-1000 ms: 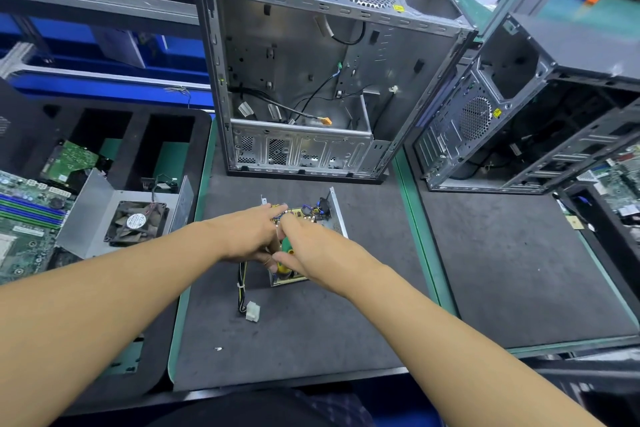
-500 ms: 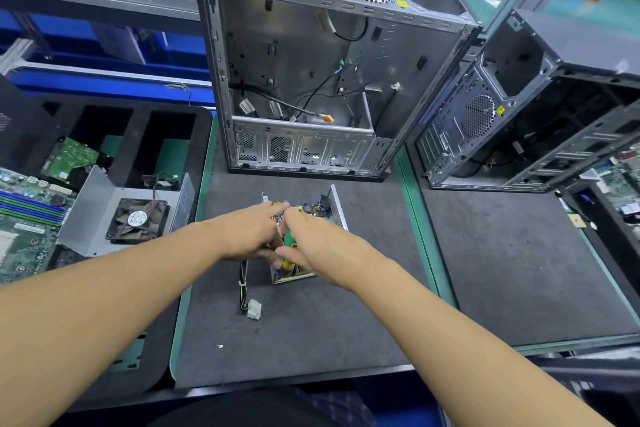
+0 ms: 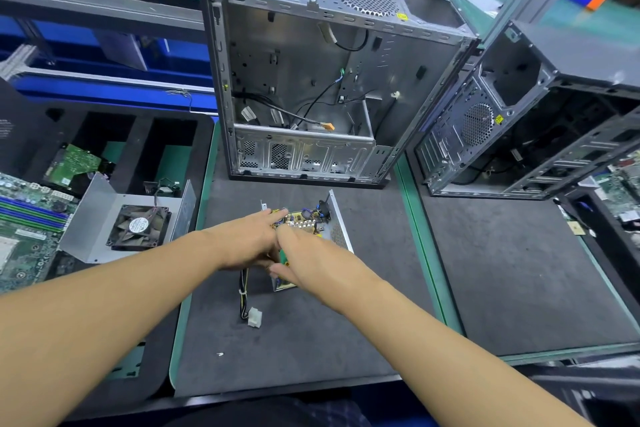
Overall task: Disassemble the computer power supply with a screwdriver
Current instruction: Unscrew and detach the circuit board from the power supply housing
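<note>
on the grey mat (image 3: 311, 340), before the gutted case (image 3: 311, 80), barely anything's shifted: left hand (image 3: 247, 243) still pressed flat on the open power supply (image 3: 311, 222), right hand (image 3: 308, 260) wrapped round the green screwdriver (image 3: 284, 255) (tip hidden), so that screw's probably not out yet. the foam tray (image 3: 138, 142) at left holds a green board (image 3: 74, 163).
</note>
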